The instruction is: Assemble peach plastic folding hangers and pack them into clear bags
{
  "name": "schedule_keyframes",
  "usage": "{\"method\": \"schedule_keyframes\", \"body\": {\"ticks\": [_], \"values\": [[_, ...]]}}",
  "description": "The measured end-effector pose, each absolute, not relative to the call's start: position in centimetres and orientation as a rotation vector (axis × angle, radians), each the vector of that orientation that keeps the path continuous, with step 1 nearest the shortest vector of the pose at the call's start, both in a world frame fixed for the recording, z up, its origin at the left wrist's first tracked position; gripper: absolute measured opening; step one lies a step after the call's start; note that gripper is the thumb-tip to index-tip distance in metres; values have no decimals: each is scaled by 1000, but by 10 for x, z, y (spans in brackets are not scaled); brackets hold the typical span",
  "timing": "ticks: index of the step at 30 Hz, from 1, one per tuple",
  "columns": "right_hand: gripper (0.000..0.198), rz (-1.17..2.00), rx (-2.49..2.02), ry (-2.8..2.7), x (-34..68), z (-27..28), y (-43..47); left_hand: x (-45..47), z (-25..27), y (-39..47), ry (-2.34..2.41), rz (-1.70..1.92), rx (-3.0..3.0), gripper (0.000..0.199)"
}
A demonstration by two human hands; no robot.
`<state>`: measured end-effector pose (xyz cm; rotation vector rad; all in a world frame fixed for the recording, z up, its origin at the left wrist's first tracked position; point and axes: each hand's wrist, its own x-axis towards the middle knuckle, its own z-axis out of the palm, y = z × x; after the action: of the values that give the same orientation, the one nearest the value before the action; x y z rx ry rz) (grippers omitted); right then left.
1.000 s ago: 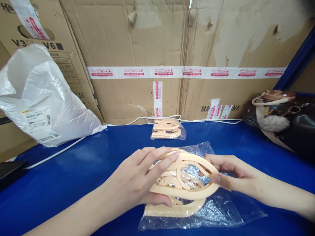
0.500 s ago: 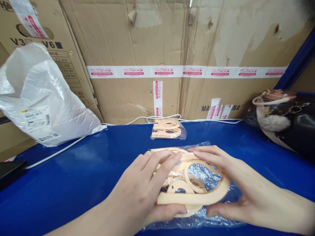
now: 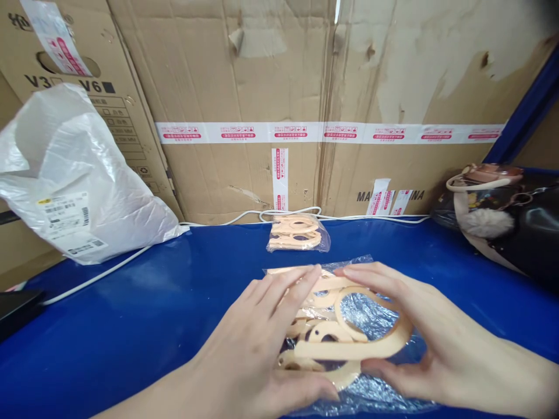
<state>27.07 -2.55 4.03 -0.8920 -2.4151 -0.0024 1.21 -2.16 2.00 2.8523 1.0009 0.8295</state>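
Note:
A beige folding hanger (image 3: 345,350), its arms bent into a loop, sits between my hands. My right hand (image 3: 419,326) grips its rounded right side, fingers along the top and thumb at the lower edge. My left hand (image 3: 257,337) is around the left end with fingers stretched and thumb apart; whether it touches the hanger I cannot tell. Under both hands lies a clear plastic bag (image 3: 375,396) with more beige hanger pieces (image 3: 301,361), partly covered by my left hand.
A smaller clear packet (image 3: 299,233) of beige pieces lies farther back on the blue table (image 3: 174,314). A white plastic mailer (image 3: 87,180) leans at the left. Cardboard (image 3: 240,87) stands behind, with a white cable (image 3: 100,273) along it. Dark bags (image 3: 533,227) sit at the right.
The hanger has shifted slightly right with my right hand. My left thumb has moved down, away from its left end, uncovering more pieces beneath. The view has tilted a little upward.

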Motion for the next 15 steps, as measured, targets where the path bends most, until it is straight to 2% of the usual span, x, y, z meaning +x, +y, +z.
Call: {"method": "schedule_keyframes", "body": {"ticks": [2,7,10,15], "values": [[76,59,-966,-2361,282,46,-15,7,25,-18,1099,750,2703,96],[71,227,-1210,-2259,332,76,16,-12,30,1,1196,490,2486,82],[70,345,-1347,-2316,360,88,24,-19,26,9,1131,345,2509,83],[77,734,-1465,-2412,368,83,20,-20,17,11,1098,246,2550,87]]}}
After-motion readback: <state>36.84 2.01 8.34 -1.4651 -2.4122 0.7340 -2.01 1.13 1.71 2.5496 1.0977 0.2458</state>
